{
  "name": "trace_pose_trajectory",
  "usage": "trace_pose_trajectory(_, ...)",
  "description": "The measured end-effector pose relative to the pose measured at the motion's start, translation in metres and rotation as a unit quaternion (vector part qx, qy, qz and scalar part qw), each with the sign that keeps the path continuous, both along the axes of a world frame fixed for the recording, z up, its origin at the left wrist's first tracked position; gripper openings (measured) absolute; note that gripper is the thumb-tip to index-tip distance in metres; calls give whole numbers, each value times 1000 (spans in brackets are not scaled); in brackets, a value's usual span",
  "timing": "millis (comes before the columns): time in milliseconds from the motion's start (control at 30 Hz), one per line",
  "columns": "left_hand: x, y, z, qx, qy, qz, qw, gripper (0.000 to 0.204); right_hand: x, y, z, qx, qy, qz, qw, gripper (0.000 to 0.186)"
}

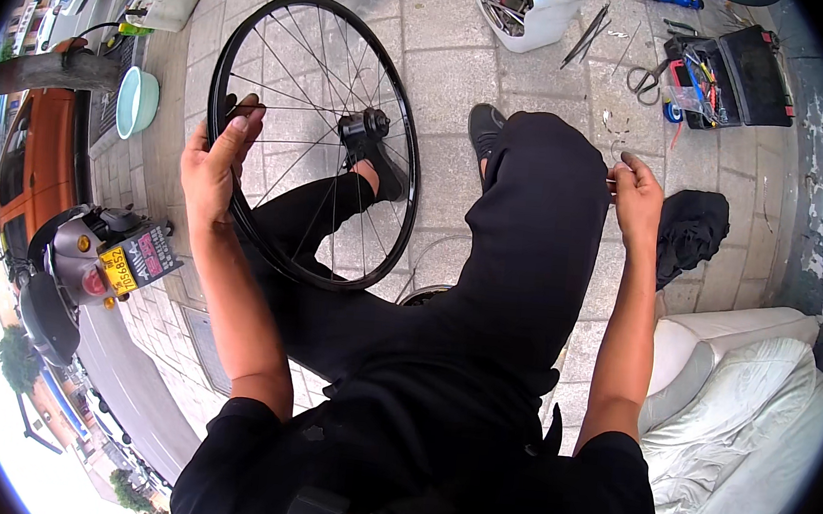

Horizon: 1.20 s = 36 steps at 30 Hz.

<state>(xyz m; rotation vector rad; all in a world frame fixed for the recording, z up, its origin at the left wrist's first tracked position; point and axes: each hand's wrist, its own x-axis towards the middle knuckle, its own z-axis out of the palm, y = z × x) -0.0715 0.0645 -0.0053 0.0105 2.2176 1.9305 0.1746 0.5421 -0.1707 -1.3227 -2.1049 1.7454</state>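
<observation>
My left hand [214,163] is closed on the rim of a black spoked bicycle wheel [408,157], held upper left over my left leg, its dark hub at the right of centre within the rim. My right hand [636,196] is beside my right knee [546,171], fingers pinched on something thin and small that I cannot make out clearly. A dark bundle of cloth [690,232] lies just right of that hand.
An open toolbox [762,82], scissors [642,81], a white jug of parts [521,32] and loose tools lie on the pavement ahead. A pale basin [138,103], tree trunk [26,74], scooter [61,290] and orange car [33,160] are left. A covered cushioned seat [739,433] is lower right.
</observation>
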Motion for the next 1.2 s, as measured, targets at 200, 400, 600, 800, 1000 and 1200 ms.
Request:
trace_pose_trajectory(200, -22, -8, 3, 41, -38, -1, 998, 44, 7, 7, -125, -16, -32, 22, 999, 44)
trace_pose_trajectory(400, -33, -6, 4, 13, -37, -33, 999, 52, -40, 15, -165, -31, -147, 5, 989, 38)
trace_pose_trajectory(600, -41, -17, 2, 36, -46, -60, 996, 68, -71, 73, -257, 78, -255, 27, 963, 39)
trace_pose_trajectory(800, -48, -11, 7, 2, -40, -74, 996, 66, -131, 123, -238, 86, -280, -5, 956, 34)
trace_pose_trajectory(1000, -62, -15, 12, -19, -45, -92, 995, 69, -197, 156, -255, 133, -246, -17, 960, 32)
trace_pose_trajectory(1200, -77, -17, 12, -53, -53, -93, 993, 72, -239, 191, -274, 211, -254, -74, 941, 34)
